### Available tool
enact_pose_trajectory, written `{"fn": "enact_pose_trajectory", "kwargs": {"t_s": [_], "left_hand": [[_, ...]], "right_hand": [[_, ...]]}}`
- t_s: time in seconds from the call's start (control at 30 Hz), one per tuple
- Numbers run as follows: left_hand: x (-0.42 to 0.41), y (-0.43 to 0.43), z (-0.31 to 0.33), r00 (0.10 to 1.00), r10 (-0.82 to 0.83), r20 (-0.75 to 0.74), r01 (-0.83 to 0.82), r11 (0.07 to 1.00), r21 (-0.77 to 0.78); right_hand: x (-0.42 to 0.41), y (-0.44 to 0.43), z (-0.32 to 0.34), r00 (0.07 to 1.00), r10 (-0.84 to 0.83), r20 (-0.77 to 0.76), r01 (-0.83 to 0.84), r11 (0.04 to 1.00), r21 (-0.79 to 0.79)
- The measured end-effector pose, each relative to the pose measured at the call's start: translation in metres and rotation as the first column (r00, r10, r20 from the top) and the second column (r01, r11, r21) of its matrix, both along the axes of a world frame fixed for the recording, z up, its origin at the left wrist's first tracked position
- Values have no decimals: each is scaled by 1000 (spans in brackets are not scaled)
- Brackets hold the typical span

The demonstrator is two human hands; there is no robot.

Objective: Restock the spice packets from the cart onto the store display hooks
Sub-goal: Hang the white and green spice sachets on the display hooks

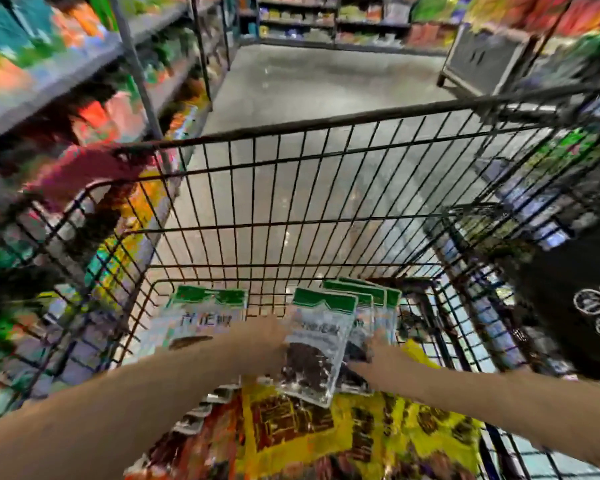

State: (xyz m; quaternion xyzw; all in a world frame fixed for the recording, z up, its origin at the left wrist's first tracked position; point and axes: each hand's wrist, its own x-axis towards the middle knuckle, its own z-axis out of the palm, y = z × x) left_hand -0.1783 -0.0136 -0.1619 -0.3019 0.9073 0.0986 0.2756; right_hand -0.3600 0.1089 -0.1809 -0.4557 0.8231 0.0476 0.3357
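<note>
1. My left hand [262,337] reaches deep into the cart [291,161], towards its far wall, and holds a fanned bundle of spice packets [317,344] by its left edge.
2. The fingers of that hand are tucked behind the front packet, so only the back of the hand and the wrist show.
3. My right hand [383,356] meets the same bundle at its lower right side. Its fingers [359,365] lie against the rear packets, but blur hides them, and I cannot tell whether they pinch or only press.
4. The bundle stands tilted between my two hands inside the cart. Its green header strips point at the cart's far wall, and dark spice shows through the clear fronts.
5. A single packet [205,317] with the same green header leans in the cart's far left corner, just beside my left wrist.
6. Yellow and red bags [326,431] fill the near part of the cart, under the bundle and my forearms.
7. Store shelves [66,64] of blurred, colourful goods run along the cart's left side.
8. Grey floor [309,74] stretches beyond the cart's far wall.
</note>
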Motion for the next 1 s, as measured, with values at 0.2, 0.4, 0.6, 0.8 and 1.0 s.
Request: {"fn": "enact_pose_trajectory", "kwargs": {"t_s": [0.2, 0.4, 0.6, 0.8, 1.0], "left_hand": [[36, -16, -44, 978, 50, 200, -29, 994, -107], [34, -10, -62, 954, -59, 294, 119, 974, -191], [29, -9, -66, 978, -32, 204, 73, 977, -201], [14, -8, -67, 985, 131, 114, -129, 991, -23], [-3, 13, -58, 962, 270, -34, -269, 963, 27]], "right_hand": [[-9, -3, -46, 969, -248, 5, 242, 941, -237], [-18, -3, -55, 835, -455, 310, 535, 802, -264], [-25, -15, -43, 567, -544, 618, 801, 538, -261], [-4, -38, -40, 427, -545, 722, 857, 499, -130], [2, -37, -44, 439, -518, 734, 856, 489, -167]]}}
